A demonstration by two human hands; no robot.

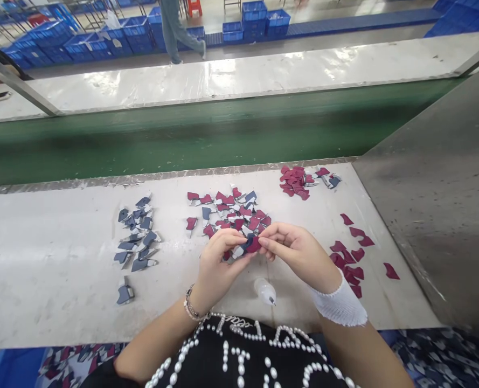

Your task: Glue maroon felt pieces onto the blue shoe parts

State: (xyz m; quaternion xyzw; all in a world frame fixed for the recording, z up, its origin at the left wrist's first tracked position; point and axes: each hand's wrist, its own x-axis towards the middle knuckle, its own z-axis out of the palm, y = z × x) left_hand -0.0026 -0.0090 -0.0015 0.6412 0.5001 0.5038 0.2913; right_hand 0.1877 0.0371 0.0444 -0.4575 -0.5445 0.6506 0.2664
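My left hand point(217, 264) and my right hand point(293, 250) meet at the middle of the white worktable point(53, 269). Both pinch one small piece point(250, 245), dark red with a blue-grey part, fingers closed around it. Just beyond my hands lies a mixed heap of red and blue-grey pieces point(229, 210). A small clear glue bottle point(265, 291) lies on the table below my right hand. My right wrist wears a white mesh cuff, my left a bracelet.
Blue-grey pieces point(138, 237) are spread to the left. Loose red pieces point(354, 258) lie to the right, another red pile point(298, 180) at the far edge. A green conveyor belt point(182, 140) runs behind the table. A person walks among blue crates point(259, 19).
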